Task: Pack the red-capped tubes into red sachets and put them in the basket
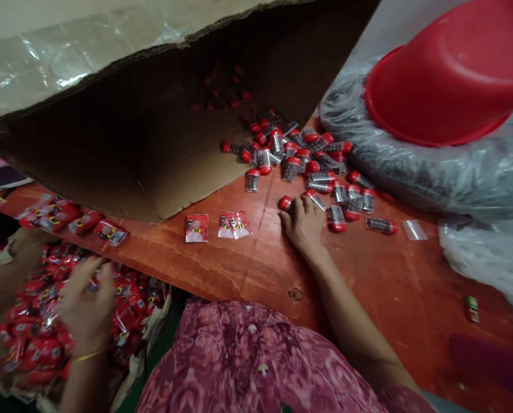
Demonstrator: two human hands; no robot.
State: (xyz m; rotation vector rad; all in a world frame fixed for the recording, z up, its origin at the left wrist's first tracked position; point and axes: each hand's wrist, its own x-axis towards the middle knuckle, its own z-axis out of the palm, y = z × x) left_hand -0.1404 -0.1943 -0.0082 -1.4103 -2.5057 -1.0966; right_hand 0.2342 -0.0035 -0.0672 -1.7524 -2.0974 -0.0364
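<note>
Over a carton full of red packaged pieces (41,350), my left hand (86,307) is blurred, with thumb and fingers apart and nothing visible in them. My right hand (304,226) rests on the table at the near edge of a pile of small clear containers with red ends (290,167). Its fingers curl round one red-ended container (285,202), whose body is mostly hidden under the hand. Left of that hand, two flat red printed cards or packets, one single (196,228) and one overlapping group (234,224), lie on the wood.
A large cardboard box (187,189) lies on its side, open towards me, with more red-ended containers inside. Several red packets (82,222) line the table's left edge. At right, a red tub (445,74) sits on plastic-wrapped bundles (411,172). A small green item (472,308) lies near the right edge.
</note>
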